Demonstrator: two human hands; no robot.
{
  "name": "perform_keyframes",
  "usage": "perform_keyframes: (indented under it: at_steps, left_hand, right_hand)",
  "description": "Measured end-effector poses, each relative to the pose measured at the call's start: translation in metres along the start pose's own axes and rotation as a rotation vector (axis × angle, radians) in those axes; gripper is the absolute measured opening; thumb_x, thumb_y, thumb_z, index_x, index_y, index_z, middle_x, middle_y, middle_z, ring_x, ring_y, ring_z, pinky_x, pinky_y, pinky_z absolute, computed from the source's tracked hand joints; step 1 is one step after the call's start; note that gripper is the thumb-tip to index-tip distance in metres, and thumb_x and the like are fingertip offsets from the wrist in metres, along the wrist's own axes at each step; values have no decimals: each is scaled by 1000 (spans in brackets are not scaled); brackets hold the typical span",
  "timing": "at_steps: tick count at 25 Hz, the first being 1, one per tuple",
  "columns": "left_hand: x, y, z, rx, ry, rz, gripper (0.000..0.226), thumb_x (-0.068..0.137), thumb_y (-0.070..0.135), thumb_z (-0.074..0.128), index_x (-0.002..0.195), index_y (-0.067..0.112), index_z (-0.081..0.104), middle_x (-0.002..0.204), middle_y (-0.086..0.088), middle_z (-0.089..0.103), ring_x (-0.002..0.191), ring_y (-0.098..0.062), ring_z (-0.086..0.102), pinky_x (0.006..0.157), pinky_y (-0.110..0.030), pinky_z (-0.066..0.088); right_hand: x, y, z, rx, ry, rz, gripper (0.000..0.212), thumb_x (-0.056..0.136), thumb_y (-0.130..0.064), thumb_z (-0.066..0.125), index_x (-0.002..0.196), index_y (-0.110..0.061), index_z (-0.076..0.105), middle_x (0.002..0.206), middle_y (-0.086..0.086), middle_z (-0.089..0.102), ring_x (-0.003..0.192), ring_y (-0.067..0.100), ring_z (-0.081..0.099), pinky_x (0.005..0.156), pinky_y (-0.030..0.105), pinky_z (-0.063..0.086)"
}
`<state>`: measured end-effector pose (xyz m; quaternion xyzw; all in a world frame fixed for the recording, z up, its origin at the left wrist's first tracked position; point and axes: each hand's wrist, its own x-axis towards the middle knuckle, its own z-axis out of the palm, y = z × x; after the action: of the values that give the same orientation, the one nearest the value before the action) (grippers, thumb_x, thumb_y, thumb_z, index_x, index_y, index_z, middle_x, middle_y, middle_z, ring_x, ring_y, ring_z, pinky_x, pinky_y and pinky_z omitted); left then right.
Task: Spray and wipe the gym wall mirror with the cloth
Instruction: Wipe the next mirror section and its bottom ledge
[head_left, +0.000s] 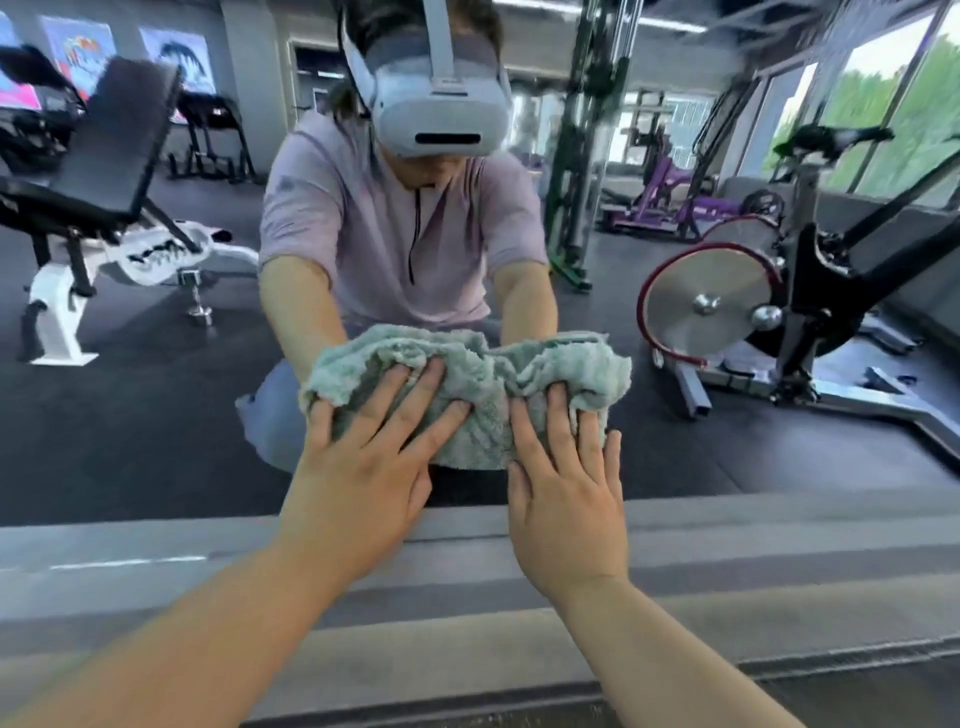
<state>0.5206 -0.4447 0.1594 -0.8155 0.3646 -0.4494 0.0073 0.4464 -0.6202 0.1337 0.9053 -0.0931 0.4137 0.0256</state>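
Cloth (467, 379) bunches against mirror (156, 415) under left grip (363, 467) and right grip (566, 499), both pressing flat, uncurled.

Bright and even, lit mostly by daylight from the windows (883, 104) reflected at upper right, blown out to pale white-green there. Fairly sharp on the left hand (358, 483), right hand (566, 499) and cloth (467, 374) at centre, smeared by motion blur on the weight bench (119, 150) at left. Bowed by wide-angle distortion toward the edges, with only faint, soft shadows on the floor (130, 441).
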Motion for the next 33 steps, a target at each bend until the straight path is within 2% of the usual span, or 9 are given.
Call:
perform_keyframes:
  at_steps: [7,10,13,18,22,24,28,31,33]
  left_hand:
    - [-87,54,46,-131,-157,-176,53,93,33,38,146,29,39,159,3,15,144,-23,26,107,-55,24]
    - [-98,58,55,-147,-187,-200,51,94,35,36,145,30,41,159,5,12,144,-22,24,107,-54,24]
    - [-89,55,46,-189,-120,-240,50,96,34,35,145,29,40,159,3,11,146,-23,20,109,-52,21]
    - [-5,24,5,-200,53,-305,54,98,37,38,150,29,30,161,-4,7,148,-25,10,111,-57,17]
    - [89,-27,-51,-129,175,-308,55,99,38,39,151,34,24,163,-6,6,149,-26,5,110,-64,11]
    - [121,-47,-73,-102,223,-278,54,98,38,40,151,33,26,162,-8,9,148,-27,7,109,-67,13]
    - [125,-56,-77,-15,265,-196,58,97,38,43,152,34,24,162,-7,10,148,-28,12,103,-66,22]
    - [87,-40,-44,-21,270,-192,59,97,38,44,151,35,21,162,-5,9,147,-28,14,102,-63,22]
    - [41,-18,-12,-54,210,-175,60,95,36,45,151,34,22,161,-4,12,146,-27,14,103,-61,21]
  right_hand:
    - [-89,-4,55,71,-171,81,57,97,-41,32,151,-31,20,155,-6,14,142,28,17,112,49,11]
    - [-95,-5,66,106,-171,126,59,98,-44,29,152,-39,7,158,-13,-6,148,19,0,117,46,3]
    - [-86,-19,59,244,-122,188,59,99,-44,29,152,-42,4,158,-18,-18,147,12,-15,119,45,-4]
    - [24,-29,-8,302,66,191,55,101,-42,30,153,-35,16,162,-5,0,148,27,0,117,48,-5]
    - [131,-33,-80,220,180,138,57,102,-45,30,154,-37,7,163,-4,-5,149,27,-5,117,49,-6]
    - [157,-35,-100,204,173,140,60,101,-49,29,153,-39,2,162,-5,-11,149,26,-9,118,49,-7]
    - [163,-39,-102,182,191,128,61,98,-54,20,151,-43,-7,161,-9,-16,148,23,-10,117,47,-9]
    - [128,-40,-65,188,208,134,61,98,-53,21,150,-44,-8,156,-14,-21,148,22,-7,118,49,-6]
    - [84,-39,-31,206,159,138,61,98,-51,24,150,-46,-7,156,-17,-24,147,20,-10,119,48,-5]
